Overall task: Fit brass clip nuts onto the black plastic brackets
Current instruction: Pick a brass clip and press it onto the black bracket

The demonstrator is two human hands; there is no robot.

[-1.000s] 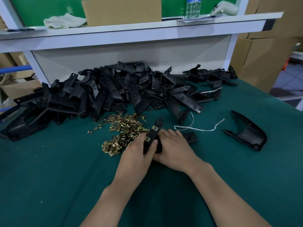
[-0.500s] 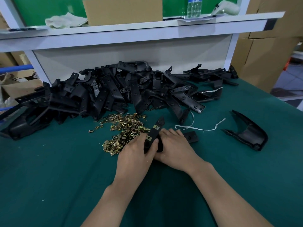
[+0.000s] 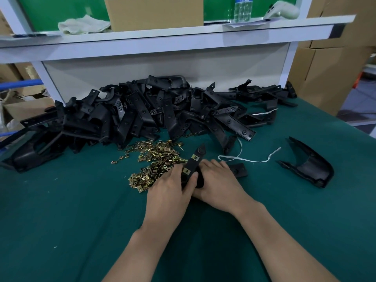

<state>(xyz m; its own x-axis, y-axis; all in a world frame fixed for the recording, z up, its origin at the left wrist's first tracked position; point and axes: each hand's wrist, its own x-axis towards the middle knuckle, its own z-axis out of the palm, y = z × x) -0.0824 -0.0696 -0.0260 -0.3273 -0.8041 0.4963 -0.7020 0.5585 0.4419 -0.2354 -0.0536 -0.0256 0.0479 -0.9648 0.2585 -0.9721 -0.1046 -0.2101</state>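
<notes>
Green mat (image 3: 71, 220): left hand (image 3: 168, 192), right hand (image 3: 219, 186) together gripping one bracket (image 3: 192, 165) bearing two clip nuts (image 3: 195, 158).

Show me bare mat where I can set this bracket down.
Bare mat lies left of the left hand, nearer than the clip nuts. Another patch sits between the right hand and the curved black cover. Crowded: bracket pile along the back.

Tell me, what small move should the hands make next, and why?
Probably press the nearer brass clip fully onto the bracket with the left hand: its thumb lies beside that clip, and the right hand grips the bracket.
</notes>
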